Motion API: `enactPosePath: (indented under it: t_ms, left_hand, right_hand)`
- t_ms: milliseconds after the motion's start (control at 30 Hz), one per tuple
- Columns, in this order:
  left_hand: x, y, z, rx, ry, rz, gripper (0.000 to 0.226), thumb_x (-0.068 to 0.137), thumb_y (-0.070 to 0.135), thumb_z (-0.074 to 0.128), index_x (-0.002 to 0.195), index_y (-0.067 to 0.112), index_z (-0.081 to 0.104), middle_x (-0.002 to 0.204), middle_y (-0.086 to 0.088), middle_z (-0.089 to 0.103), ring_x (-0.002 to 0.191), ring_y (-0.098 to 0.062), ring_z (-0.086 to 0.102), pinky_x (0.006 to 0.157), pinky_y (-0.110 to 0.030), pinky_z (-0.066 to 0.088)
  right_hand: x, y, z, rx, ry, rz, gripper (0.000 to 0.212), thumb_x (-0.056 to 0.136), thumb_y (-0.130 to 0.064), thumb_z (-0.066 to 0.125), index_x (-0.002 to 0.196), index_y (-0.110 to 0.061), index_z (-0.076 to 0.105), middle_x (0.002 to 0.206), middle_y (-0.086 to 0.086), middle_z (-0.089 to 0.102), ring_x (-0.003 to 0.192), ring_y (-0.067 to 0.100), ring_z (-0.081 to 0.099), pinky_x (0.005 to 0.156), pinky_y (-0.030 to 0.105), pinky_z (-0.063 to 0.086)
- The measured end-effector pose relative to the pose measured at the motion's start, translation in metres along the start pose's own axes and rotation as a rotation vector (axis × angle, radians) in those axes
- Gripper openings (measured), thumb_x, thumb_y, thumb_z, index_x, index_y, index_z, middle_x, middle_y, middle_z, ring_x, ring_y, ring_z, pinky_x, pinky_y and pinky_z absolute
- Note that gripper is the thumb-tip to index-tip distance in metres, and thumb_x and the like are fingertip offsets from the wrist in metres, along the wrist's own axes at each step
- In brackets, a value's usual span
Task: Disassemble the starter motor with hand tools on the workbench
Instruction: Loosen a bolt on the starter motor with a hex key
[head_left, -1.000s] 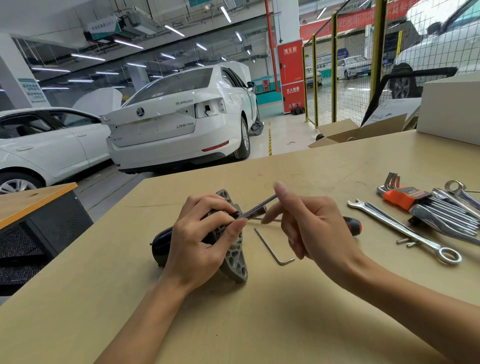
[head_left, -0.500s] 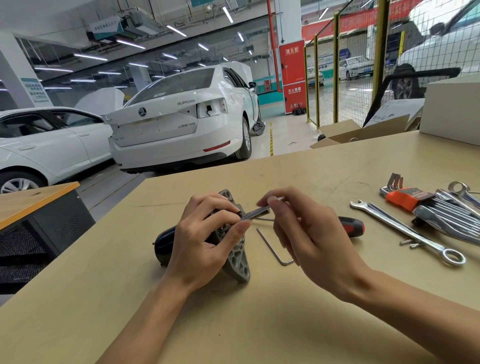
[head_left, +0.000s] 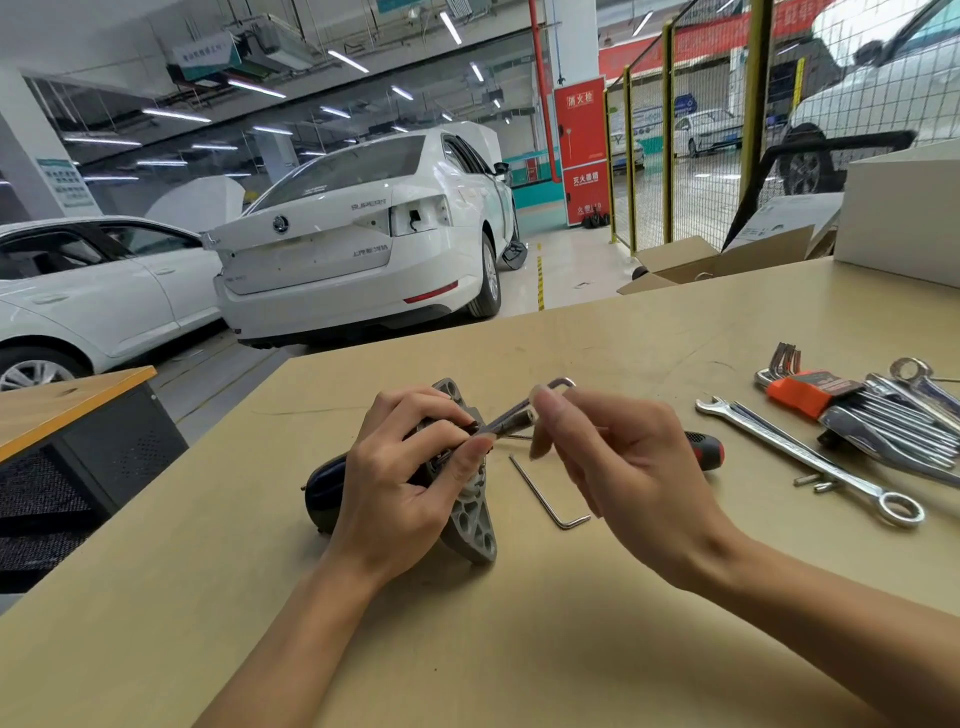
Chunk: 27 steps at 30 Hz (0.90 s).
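Fingers (head_left: 441, 415) of the left hand (head_left: 400, 483) curl around the starter motor (head_left: 467, 514) at the centre of the frame, holding it on the table (head_left: 467, 649) with its grey flange facing right. Right hand (head_left: 618, 462) pinches the bent end of a hex key (head_left: 511, 420) between thumb and fingertips; the key's long shaft runs down-left into the motor. A second hex key (head_left: 545, 493) lies loose on the table just right of the motor. Toward the right of the frame lie a red-handled screwdriver (head_left: 706, 449), a combination wrench (head_left: 810, 457) and an orange hex key set (head_left: 810, 389).
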<state>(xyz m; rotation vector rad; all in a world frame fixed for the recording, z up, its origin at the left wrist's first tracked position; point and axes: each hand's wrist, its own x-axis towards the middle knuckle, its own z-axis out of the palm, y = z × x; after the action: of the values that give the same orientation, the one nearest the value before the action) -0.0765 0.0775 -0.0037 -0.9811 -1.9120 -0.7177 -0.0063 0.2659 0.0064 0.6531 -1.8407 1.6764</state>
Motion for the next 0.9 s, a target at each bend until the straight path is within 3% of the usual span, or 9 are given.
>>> enactPosePath:
  t_ms: [100, 200, 267, 367, 433, 633, 800, 900]
  left_hand:
    - [0.0, -0.001, 0.0, 0.002, -0.001, -0.002, 0.034, 0.094, 0.034, 0.06, 0.078, 0.007, 0.075, 0.093, 0.0, 0.067, 0.102, -0.016, 0.055, 0.089, -0.024, 0.045]
    - [0.001, -0.001, -0.001, -0.003, 0.001, 0.004, 0.033, 0.093, 0.033, 0.062, 0.077, 0.007, 0.075, 0.092, -0.001, 0.068, 0.101, -0.016, 0.055, 0.09, -0.022, 0.044]
    - [0.001, -0.001, -0.001, -0.012, 0.002, 0.003, 0.034, 0.093, 0.034, 0.062, 0.075, 0.008, 0.075, 0.092, -0.001, 0.068, 0.101, -0.016, 0.055, 0.09, -0.022, 0.044]
    - [0.0, -0.001, -0.001, -0.024, 0.0, 0.007, 0.04, 0.094, 0.04, 0.061, 0.074, 0.008, 0.074, 0.092, -0.002, 0.068, 0.101, -0.016, 0.055, 0.09, -0.023, 0.044]
    - [0.0, -0.001, -0.001, -0.022, 0.003, 0.013, 0.04, 0.094, 0.04, 0.061, 0.073, 0.008, 0.074, 0.092, -0.002, 0.068, 0.101, -0.016, 0.055, 0.09, -0.023, 0.044]
    - [0.001, -0.001, -0.001, -0.021, 0.001, 0.025, 0.046, 0.096, 0.045, 0.058, 0.073, 0.009, 0.073, 0.092, -0.001, 0.068, 0.1, -0.018, 0.057, 0.091, -0.024, 0.044]
    - [0.001, -0.001, -0.001, -0.018, -0.011, 0.03, 0.044, 0.096, 0.043, 0.057, 0.077, 0.007, 0.075, 0.093, -0.003, 0.068, 0.101, -0.02, 0.057, 0.089, -0.027, 0.045]
    - [0.0, 0.0, 0.0, -0.005, -0.006, 0.026, 0.042, 0.096, 0.04, 0.059, 0.076, 0.006, 0.075, 0.093, -0.004, 0.068, 0.101, -0.02, 0.056, 0.089, -0.027, 0.045]
  right_hand:
    - [0.004, 0.001, -0.001, 0.013, 0.07, 0.134, 0.054, 0.097, -0.051, 0.054, 0.063, -0.012, 0.069, 0.047, 0.009, 0.037, 0.046, 0.011, 0.039, 0.056, 0.026, 0.044]
    - [0.007, 0.001, -0.002, 0.038, 0.091, 0.253, 0.055, 0.092, -0.055, 0.049, 0.062, -0.016, 0.075, 0.042, -0.004, 0.043, 0.048, 0.017, 0.044, 0.065, 0.042, 0.049]
    - [0.008, 0.002, -0.003, 0.052, 0.085, 0.319, 0.056, 0.089, -0.058, 0.048, 0.067, -0.016, 0.077, 0.042, -0.008, 0.046, 0.05, 0.02, 0.047, 0.06, 0.034, 0.048]
    - [0.01, 0.006, -0.006, 0.126, 0.094, 0.413, 0.059, 0.086, -0.058, 0.052, 0.08, -0.003, 0.074, 0.053, -0.001, 0.047, 0.045, 0.014, 0.042, 0.043, 0.018, 0.037]
    - [0.011, 0.008, -0.007, 0.131, 0.075, 0.375, 0.052, 0.093, -0.048, 0.053, 0.083, 0.0, 0.07, 0.055, -0.003, 0.045, 0.041, 0.009, 0.04, 0.041, 0.016, 0.033]
    - [0.003, 0.004, 0.001, -0.142, -0.001, -0.02, 0.037, 0.105, -0.036, 0.044, 0.085, -0.01, 0.061, 0.05, -0.01, 0.04, 0.045, 0.009, 0.036, 0.046, 0.027, 0.031]
    - [0.0, -0.001, 0.001, -0.126, -0.066, -0.067, 0.022, 0.099, -0.036, 0.051, 0.088, -0.02, 0.061, 0.056, -0.005, 0.043, 0.047, 0.016, 0.037, 0.046, 0.024, 0.03]
    - [-0.001, -0.002, 0.001, -0.056, -0.076, -0.035, 0.028, 0.096, -0.04, 0.054, 0.079, -0.019, 0.061, 0.055, -0.008, 0.041, 0.048, 0.009, 0.035, 0.047, 0.021, 0.029]
